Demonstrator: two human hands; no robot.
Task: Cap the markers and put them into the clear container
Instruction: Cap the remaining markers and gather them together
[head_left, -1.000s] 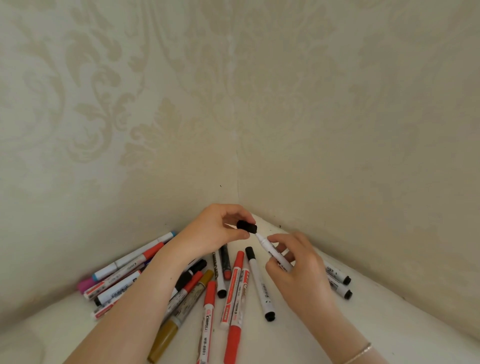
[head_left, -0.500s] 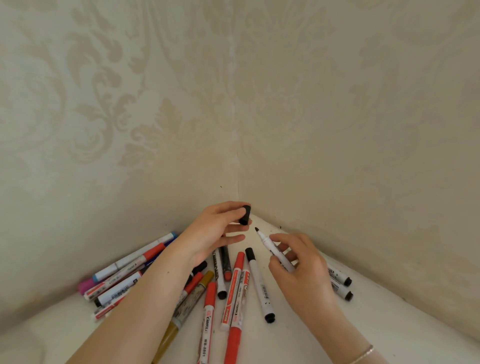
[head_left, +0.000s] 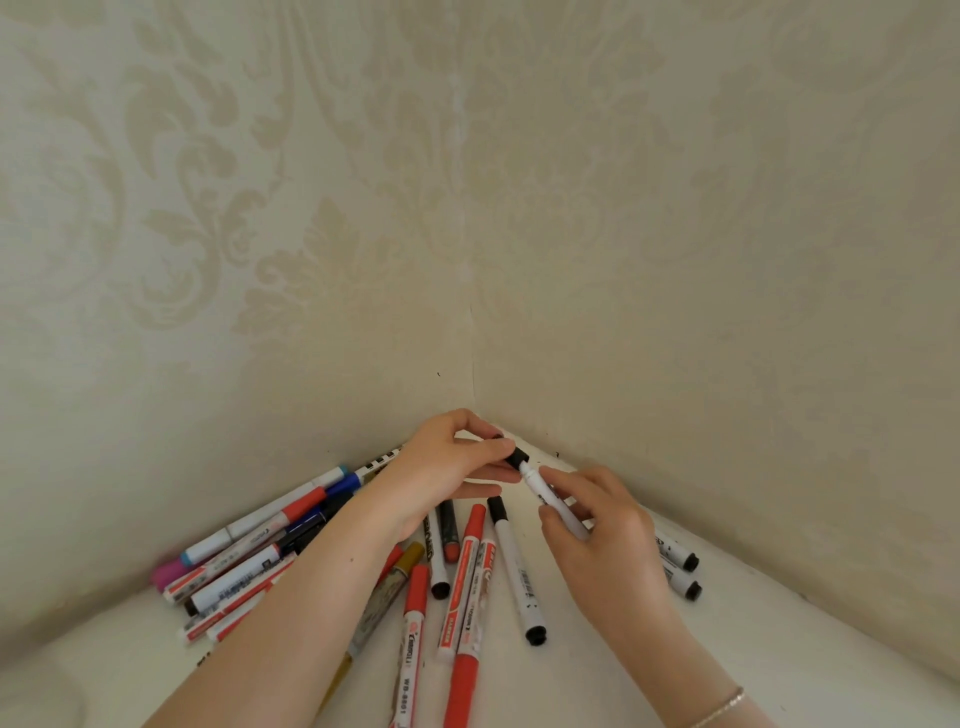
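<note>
While left hand (head_left: 447, 467) pinches black cap (head_left: 516, 459) onto tip, right hand (head_left: 597, 525) grips white marker (head_left: 550, 501) barrel, steadying it for capping above counter (head_left: 779, 649). Clear container not in view.

Single head-worn wide-angle view, looking forward and down, close over a white tabletop (head_left: 779, 649), facing a wallpapered corner (head_left: 470, 260)

Soft, even, slightly dim light, faint shadows, mild blur, wide-angle bending at the edges.

Both hands, left (head_left: 441, 467) and right (head_left: 597, 525), pinch shut.
</note>
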